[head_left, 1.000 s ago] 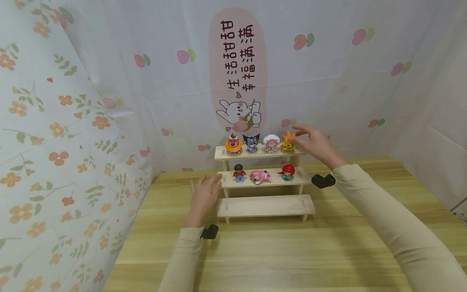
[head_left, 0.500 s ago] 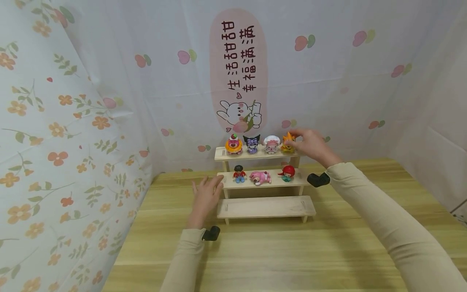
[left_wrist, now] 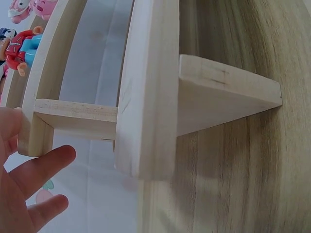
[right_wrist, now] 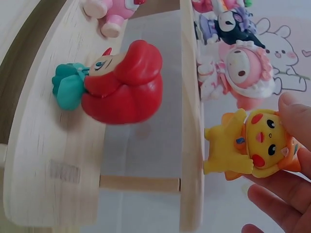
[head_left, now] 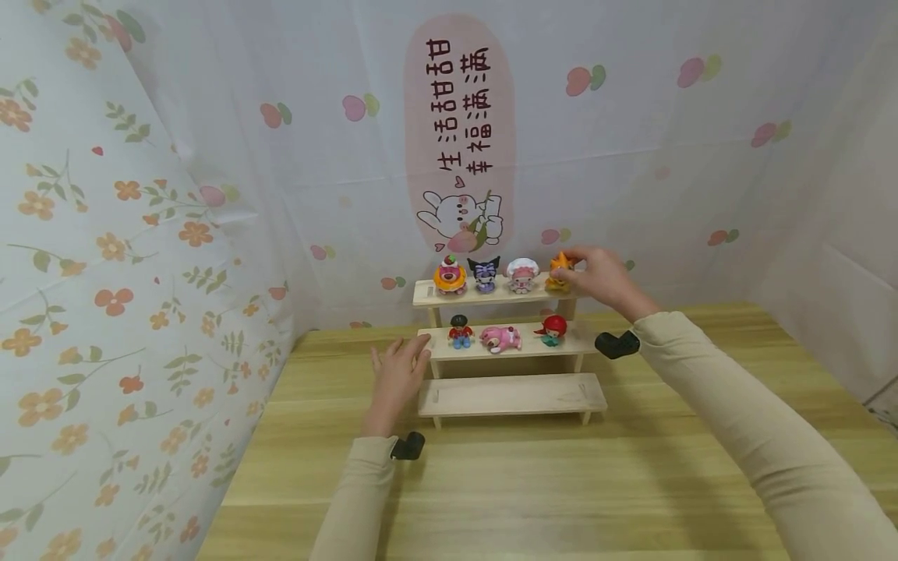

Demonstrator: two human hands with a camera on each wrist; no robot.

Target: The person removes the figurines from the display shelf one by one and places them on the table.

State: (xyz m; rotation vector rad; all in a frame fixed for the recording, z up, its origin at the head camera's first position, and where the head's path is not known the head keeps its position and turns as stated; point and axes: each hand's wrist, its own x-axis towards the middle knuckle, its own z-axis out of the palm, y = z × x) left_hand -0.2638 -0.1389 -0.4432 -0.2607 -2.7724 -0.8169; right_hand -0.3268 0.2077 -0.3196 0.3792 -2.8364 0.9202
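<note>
At the right end of the top shelf, my right hand (head_left: 605, 276) pinches a yellow Pikachu figurine (right_wrist: 226, 148) by its orange hood. Its feet are right at the shelf board in the right wrist view. My left hand (head_left: 395, 382) has its fingers spread at the left end of the middle shelf (head_left: 519, 345), fingertips right at the board's end. Beside the Pikachu stand a figurine in a white frilly bonnet (head_left: 521, 276), a black-and-purple one (head_left: 485, 276) and a pink bear in an orange ring (head_left: 450, 276).
On the middle shelf are a toy figure in a red jacket (head_left: 460, 333), a lying pink bear (head_left: 500, 339) and a red-haired mermaid (right_wrist: 129, 87). The bare lowest step (head_left: 512, 396) is in front, on a wooden table (head_left: 505, 491). A printed curtain (head_left: 316, 156) hangs close behind.
My right fingers have drawn in around the Pikachu's hood. The figurine has shifted slightly right along the top shelf, away from the bonnet figurine. My left hand has barely moved.
</note>
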